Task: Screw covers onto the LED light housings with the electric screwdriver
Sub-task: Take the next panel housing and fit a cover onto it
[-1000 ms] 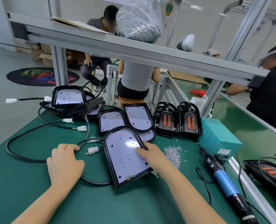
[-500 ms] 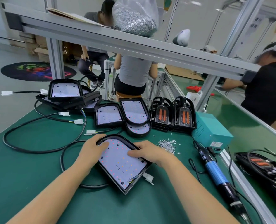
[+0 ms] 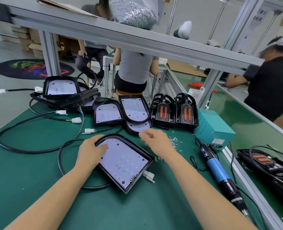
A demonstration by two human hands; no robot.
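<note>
At frame centre, the LED light housing [image 3: 124, 161] lies on the green mat [image 3: 29, 171]. The left hand [image 3: 90, 151] presses its upper-left edge with relaxed fingers; the right hand [image 3: 157, 143] hovers above, fingers loosely curled and blurred, holding nothing visible.

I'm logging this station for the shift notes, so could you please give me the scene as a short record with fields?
Workpiece: LED light housing, open side up, no cover on it, lying on the green mat
Left hand: rests on the housing's left rim, fingers on the board
Right hand: lifted above the mat, fingers loosely curled, blurred, nothing seen held
Electric screwdriver: lying on the mat to the right, untouched
Loose screws: scattered beside the right hand
Covers: two, standing at the back
</note>
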